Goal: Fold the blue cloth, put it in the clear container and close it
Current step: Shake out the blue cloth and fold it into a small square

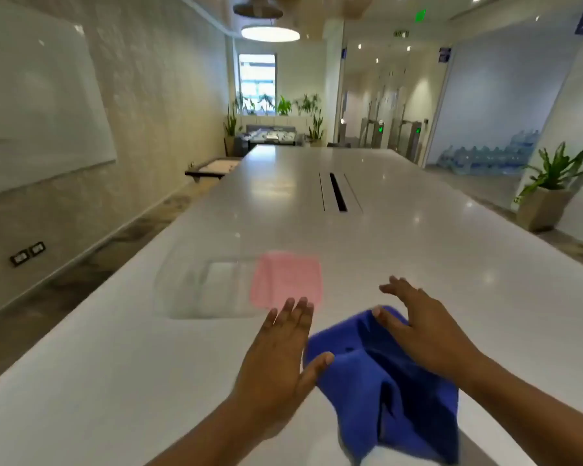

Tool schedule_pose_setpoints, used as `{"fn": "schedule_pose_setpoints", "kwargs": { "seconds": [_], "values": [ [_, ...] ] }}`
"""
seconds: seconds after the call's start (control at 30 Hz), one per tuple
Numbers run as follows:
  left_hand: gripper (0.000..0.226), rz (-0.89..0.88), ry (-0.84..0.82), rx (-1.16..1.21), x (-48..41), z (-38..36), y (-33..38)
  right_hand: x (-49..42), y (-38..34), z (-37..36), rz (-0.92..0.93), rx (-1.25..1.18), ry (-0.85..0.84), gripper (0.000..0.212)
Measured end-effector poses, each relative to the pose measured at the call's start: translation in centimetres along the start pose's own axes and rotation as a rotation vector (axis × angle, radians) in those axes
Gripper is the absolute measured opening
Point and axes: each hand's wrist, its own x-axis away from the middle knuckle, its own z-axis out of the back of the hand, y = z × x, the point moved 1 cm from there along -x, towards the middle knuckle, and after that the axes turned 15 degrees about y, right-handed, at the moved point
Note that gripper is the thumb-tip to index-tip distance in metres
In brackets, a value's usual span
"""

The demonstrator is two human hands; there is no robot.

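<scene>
A crumpled blue cloth [377, 381] lies bunched on the white table near its front edge. My left hand [280, 351] hovers flat at the cloth's left side, fingers spread, thumb touching its edge. My right hand [418, 327] is spread over the cloth's far right part, palm down, holding nothing. Beyond the hands stands the clear container [196, 287], blurred by motion, and its pink lid [286, 280] lies just right of it on the table.
The long white table [418, 237] stretches away, with a black cable slot [337, 191] in its middle. A whiteboard hangs on the left wall. A potted plant [549, 186] stands on the floor at the right.
</scene>
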Motion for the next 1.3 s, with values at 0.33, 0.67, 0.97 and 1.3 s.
{"fn": "schedule_pose_setpoints", "kwargs": {
  "seconds": [0.33,0.67,0.97,1.3],
  "values": [
    [0.095,-0.029,-0.227,0.264,5.6,-1.5,3.5,7.8,3.0,-2.9,-0.024,-0.033,0.003,0.034],
    [0.009,0.030,-0.007,0.182,3.3,0.2,5.0,8.7,1.8,-0.8,0.138,0.005,0.163,0.047],
    [0.021,0.279,0.075,0.615,-2.3,4.1,5.3,10.7,1.0,-1.6,0.036,0.251,0.035,0.028],
    [0.021,0.290,-0.122,0.782,-4.4,6.9,6.6,9.4,-2.0,-0.9,-0.104,-0.102,0.036,0.066]
  ]
}}
